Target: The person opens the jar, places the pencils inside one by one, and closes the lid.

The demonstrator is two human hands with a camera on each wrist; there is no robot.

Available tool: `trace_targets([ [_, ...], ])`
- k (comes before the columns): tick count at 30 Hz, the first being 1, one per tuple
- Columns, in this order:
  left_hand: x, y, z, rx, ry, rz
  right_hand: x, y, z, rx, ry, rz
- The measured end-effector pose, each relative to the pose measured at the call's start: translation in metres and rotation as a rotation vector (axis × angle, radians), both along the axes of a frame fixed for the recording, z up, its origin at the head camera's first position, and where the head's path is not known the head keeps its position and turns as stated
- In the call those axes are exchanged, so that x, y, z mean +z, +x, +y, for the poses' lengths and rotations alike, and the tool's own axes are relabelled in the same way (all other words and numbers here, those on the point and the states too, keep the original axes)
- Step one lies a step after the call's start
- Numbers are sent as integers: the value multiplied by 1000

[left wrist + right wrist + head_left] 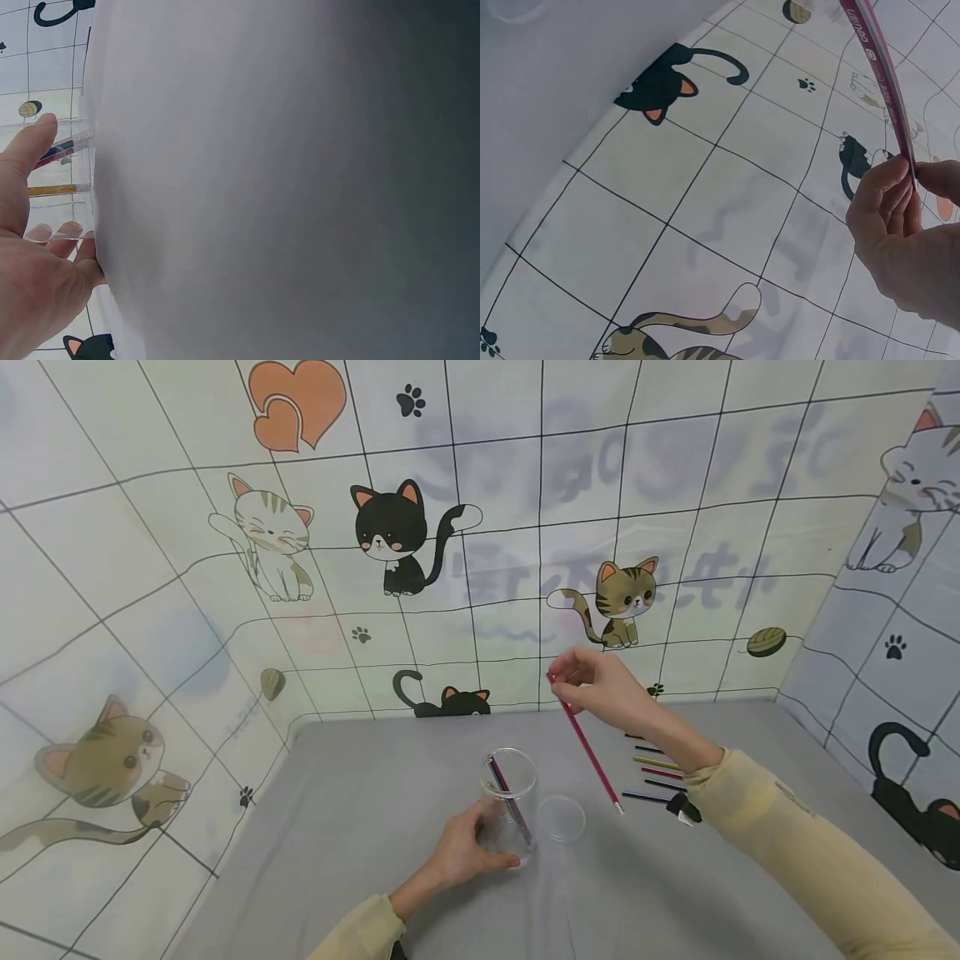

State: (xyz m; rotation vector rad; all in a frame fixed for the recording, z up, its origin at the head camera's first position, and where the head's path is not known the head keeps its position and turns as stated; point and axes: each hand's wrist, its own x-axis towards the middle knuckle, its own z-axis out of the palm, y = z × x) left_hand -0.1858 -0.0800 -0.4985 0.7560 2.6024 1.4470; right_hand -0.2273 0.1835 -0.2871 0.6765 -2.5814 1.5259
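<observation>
My left hand [465,847] is wrapped around a clear cup [536,777] that stands on the grey table. Several pencils [510,802] lean inside it; through its wall in the left wrist view, dark and red pencils and an orange-yellow one [54,190] show. Above and to the right of the cup, my right hand [600,685] pinches a pinkish-red pencil [588,747] near its upper end. This pencil slants down to the right, its pale lower tip apart from the cup. White lettering runs along its side [877,64] in the right wrist view.
A round clear lid [562,820] lies just right of the cup. Farther right, several dark, yellow and red pencils [660,772] lie in a row, partly behind my right forearm. A small black object [681,806] with a white part is beside my sleeve. Cat-patterned cloth walls [510,635] enclose the table.
</observation>
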Motion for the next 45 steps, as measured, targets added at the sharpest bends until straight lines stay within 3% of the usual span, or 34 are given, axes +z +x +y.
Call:
trace_targets([
  [13, 0, -1, -1, 2, -8, 33, 26, -5, -35, 48, -138, 75],
  [27, 0, -1, -1, -2, 4, 30, 35, -6, -62, 1, -312, 169],
  [34, 0, -1, -1, -5, 5, 36, 33, -9, -69, 1, -347, 222],
  [45, 2, -1, -1, -18, 12, 29, 4, -8, -80, 24, -284, 135],
])
